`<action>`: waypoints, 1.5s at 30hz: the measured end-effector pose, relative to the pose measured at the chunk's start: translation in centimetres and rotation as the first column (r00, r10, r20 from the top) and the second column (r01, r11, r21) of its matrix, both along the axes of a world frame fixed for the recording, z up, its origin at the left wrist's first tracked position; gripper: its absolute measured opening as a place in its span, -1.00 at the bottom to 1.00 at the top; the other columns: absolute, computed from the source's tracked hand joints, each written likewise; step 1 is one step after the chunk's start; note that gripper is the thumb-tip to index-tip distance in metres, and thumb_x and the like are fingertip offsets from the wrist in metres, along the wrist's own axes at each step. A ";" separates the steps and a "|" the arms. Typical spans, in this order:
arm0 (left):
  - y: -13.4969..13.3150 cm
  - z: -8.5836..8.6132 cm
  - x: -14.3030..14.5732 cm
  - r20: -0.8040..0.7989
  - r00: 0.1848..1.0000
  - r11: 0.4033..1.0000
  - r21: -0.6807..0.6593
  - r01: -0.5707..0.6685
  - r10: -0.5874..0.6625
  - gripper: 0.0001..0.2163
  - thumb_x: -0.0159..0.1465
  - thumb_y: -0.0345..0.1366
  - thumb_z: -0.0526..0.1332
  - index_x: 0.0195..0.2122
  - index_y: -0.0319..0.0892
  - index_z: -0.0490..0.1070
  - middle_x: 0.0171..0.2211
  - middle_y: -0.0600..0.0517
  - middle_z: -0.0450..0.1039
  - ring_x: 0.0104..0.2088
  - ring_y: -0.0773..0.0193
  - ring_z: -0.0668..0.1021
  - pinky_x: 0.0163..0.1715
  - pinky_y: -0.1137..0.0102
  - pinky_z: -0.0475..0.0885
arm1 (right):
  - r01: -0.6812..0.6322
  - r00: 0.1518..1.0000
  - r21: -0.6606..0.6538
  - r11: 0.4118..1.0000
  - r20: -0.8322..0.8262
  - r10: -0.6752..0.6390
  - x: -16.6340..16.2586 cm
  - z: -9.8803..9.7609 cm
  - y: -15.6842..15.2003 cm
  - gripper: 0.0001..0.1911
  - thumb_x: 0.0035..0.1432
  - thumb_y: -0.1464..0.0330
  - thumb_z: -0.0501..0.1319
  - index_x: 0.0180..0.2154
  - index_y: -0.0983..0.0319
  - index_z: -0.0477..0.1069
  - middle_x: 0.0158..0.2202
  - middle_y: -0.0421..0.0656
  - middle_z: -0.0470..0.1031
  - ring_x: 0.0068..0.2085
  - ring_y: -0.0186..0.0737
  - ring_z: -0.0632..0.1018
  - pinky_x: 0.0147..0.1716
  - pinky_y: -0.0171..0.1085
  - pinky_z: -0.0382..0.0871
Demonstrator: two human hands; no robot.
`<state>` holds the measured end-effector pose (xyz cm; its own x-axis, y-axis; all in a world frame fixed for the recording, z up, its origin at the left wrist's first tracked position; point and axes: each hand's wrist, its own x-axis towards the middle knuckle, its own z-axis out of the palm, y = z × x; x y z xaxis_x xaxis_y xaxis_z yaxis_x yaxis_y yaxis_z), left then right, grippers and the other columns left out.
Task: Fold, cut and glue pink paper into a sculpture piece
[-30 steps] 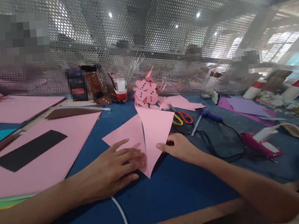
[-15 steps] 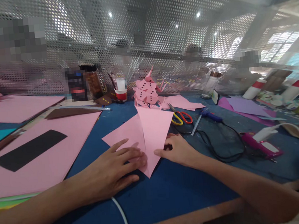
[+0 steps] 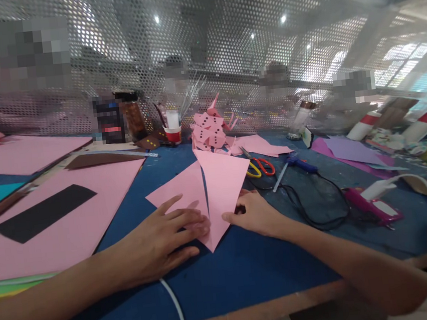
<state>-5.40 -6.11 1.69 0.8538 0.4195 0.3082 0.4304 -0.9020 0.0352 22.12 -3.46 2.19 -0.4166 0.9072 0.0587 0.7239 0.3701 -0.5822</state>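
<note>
A folded sheet of pink paper (image 3: pixel 223 179) lies on the blue table in front of me, its point toward me. My left hand (image 3: pixel 175 234) rests flat on the lower left part, fingers stretched out. My right hand (image 3: pixel 256 213) pinches the right edge between thumb and fingers; its fingertips are partly hidden behind the paper. A dark gap shows between the left and right halves. Just behind stands a pink paper model (image 3: pixel 210 130) with black dots. Scissors (image 3: pixel 257 167) with red and yellow handles lie beside the paper's upper right corner.
A blue glue gun (image 3: pixel 300 163) with a black cable and a magenta tool (image 3: pixel 374 207) lie to the right. On the left, a black paper strip (image 3: pixel 47 213) sits on pink sheets (image 3: pixel 71 246). A red and white cup (image 3: pixel 172 135) stands near the perforated screen (image 3: pixel 220 38).
The right half of the pink paper has shifted slightly right with my right hand, and the gap between the halves has widened. My left hand stays nearly in place.
</note>
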 end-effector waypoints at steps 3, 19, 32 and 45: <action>-0.1 -0.1 -0.1 -0.018 1.000 1.000 0.009 -0.009 0.009 -0.62 0.46 -0.18 0.21 0.28 0.02 0.37 0.22 0.01 0.52 0.30 0.14 0.46 0.49 0.10 -0.17 | 0.000 1.000 -0.003 1.000 -0.005 0.000 0.0 -0.1 0.1 -0.83 0.18 0.31 0.35 -0.43 0.23 0.63 -0.45 -0.18 0.57 -0.37 -0.23 0.52 -0.30 -0.28 0.24; -0.1 -0.3 -0.2 -0.079 0.994 0.997 0.040 -0.067 0.070 -0.56 0.46 -0.07 0.17 0.34 0.05 0.29 0.29 -0.02 0.43 0.34 0.06 0.40 0.48 0.07 -0.19 | 0.018 1.000 0.049 0.999 0.022 -0.019 0.0 -0.4 0.9 -0.64 0.24 0.24 0.34 -0.56 0.26 0.50 -0.47 -0.19 0.55 -0.36 -0.26 0.42 -0.31 -0.28 0.13; -0.4 -0.1 0.0 -0.107 0.990 0.995 0.046 -0.088 0.093 -0.58 0.47 -0.07 0.16 0.33 0.05 0.28 0.30 -0.01 0.41 0.34 0.07 0.40 0.46 0.08 -0.24 | 0.036 0.999 0.009 0.999 0.038 -0.036 -0.2 0.0 0.6 -0.71 0.23 0.33 0.33 -0.54 0.27 0.52 -0.45 -0.19 0.52 -0.36 -0.27 0.43 -0.30 -0.27 0.16; -0.2 -0.8 -0.4 -0.142 0.984 0.993 0.073 -0.094 0.104 -0.48 0.49 0.02 0.11 0.39 -0.06 0.20 0.37 -0.06 0.32 0.39 0.10 0.33 0.49 0.15 -0.24 | 0.027 1.000 0.109 0.994 0.007 -0.028 0.2 -1.1 1.3 -0.53 0.25 0.22 0.33 -0.64 0.25 0.31 -0.59 -0.25 0.38 -0.44 -0.32 0.30 -0.36 -0.26 0.05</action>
<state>-5.81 -6.27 0.94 0.8468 0.4873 0.2133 0.5141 -0.8527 -0.0925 22.29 -2.21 1.05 -0.3922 0.9068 0.1547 0.7394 0.4108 -0.5334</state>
